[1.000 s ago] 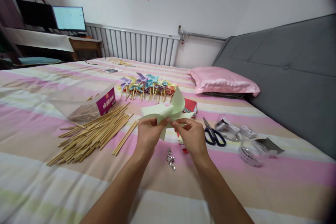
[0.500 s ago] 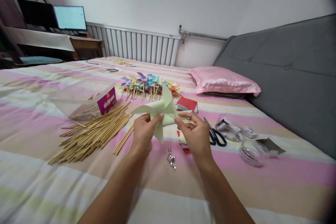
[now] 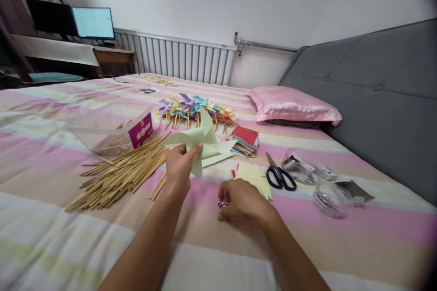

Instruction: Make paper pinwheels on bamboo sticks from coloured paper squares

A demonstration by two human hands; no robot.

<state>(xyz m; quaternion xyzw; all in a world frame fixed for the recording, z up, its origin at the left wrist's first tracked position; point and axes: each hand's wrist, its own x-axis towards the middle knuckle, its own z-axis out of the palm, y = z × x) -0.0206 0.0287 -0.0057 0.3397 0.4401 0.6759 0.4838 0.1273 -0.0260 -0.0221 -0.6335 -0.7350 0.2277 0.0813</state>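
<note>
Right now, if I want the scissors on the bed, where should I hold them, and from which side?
Probably by the dark handles, with the right hand coming from the near side: the scissors lie with their loops towards you and their blades pointing away.

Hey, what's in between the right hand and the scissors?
In the head view, some pale yellow paper lies between the right hand and the scissors.
</note>
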